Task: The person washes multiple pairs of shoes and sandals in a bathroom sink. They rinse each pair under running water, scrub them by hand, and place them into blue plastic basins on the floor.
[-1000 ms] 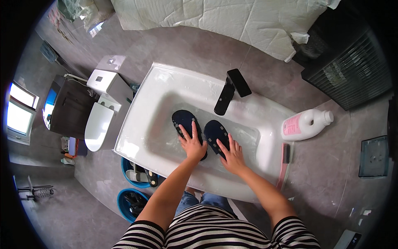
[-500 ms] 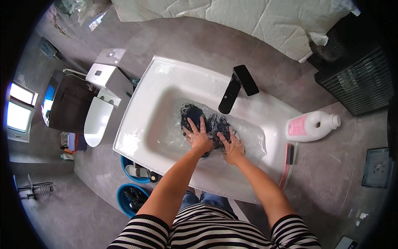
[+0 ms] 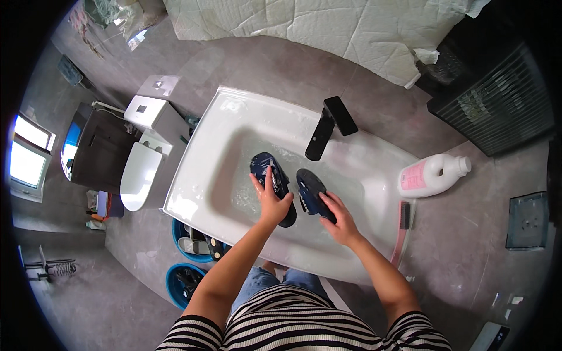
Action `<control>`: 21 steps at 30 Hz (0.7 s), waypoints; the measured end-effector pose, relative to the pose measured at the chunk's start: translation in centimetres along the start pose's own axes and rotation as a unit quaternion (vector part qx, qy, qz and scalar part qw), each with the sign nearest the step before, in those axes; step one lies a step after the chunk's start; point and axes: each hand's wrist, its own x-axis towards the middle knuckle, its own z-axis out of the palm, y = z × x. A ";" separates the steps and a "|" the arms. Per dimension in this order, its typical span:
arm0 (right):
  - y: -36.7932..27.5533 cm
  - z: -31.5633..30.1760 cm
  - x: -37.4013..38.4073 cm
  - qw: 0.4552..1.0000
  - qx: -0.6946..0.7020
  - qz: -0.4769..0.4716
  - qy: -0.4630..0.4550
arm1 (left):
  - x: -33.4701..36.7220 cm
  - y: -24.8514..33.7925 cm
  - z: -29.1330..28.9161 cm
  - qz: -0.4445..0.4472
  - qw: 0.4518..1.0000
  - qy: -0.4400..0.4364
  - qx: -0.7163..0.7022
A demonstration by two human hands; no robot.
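Two dark navy shoes lie in water in a white rectangular sink [image 3: 193,193]. My left hand [image 3: 270,199] presses flat on the left shoe [image 3: 266,169], fingers spread along it. My right hand [image 3: 338,216] grips the heel end of the right shoe [image 3: 309,188]. The shoes sit side by side with a small gap, below a black faucet [image 3: 328,126].
A white detergent bottle with a pink label [image 3: 430,174] lies on the counter right of the sink, a pink-handled brush [image 3: 401,231] beside it. A white toilet [image 3: 143,161] stands to the left. Two blue buckets [image 3: 184,257] sit under the sink. A black basket [image 3: 497,88] is far right.
Half a second ago both hands were pushing the shoes together in churning water; now the shoes lie apart again, one under each hand.
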 end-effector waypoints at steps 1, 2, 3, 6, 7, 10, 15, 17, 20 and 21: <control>-0.5 0.2 -0.5 0.992 -0.124 -0.004 0.012 | -0.3 0.2 0.3 0.013 1.000 -0.008 0.022; -0.1 0.5 -0.5 0.982 -0.187 -0.023 0.008 | -0.4 0.1 0.8 0.020 0.998 0.000 0.060; 0.7 0.9 -0.4 0.968 -0.248 -0.042 0.003 | -0.5 -0.2 1.4 0.027 0.995 0.009 0.097; 2.4 2.1 0.0 0.951 -0.305 -0.050 -0.018 | -0.8 -0.9 2.7 0.001 0.973 -0.046 0.227; 2.9 2.5 0.1 0.948 -0.314 -0.049 -0.022 | -0.7 -1.1 2.9 0.001 0.967 -0.062 0.247; 4.3 3.5 0.4 0.942 -0.332 -0.035 -0.029 | -0.3 -1.2 3.0 0.008 0.947 -0.110 0.302; 4.4 4.1 1.8 0.939 -0.340 0.020 -0.048 | 0.7 -0.2 3.6 -0.058 0.901 -0.217 0.372; 5.5 4.7 1.7 0.926 -0.375 0.020 -0.045 | 1.0 -0.4 3.7 -0.060 0.908 -0.217 0.352; 4.4 4.4 2.3 0.929 -0.350 0.075 -0.094 | 1.2 -0.3 3.4 -0.081 0.907 -0.222 0.349; 3.7 4.2 2.5 0.931 -0.329 0.103 -0.120 | 1.2 -0.3 3.2 -0.087 0.912 -0.223 0.333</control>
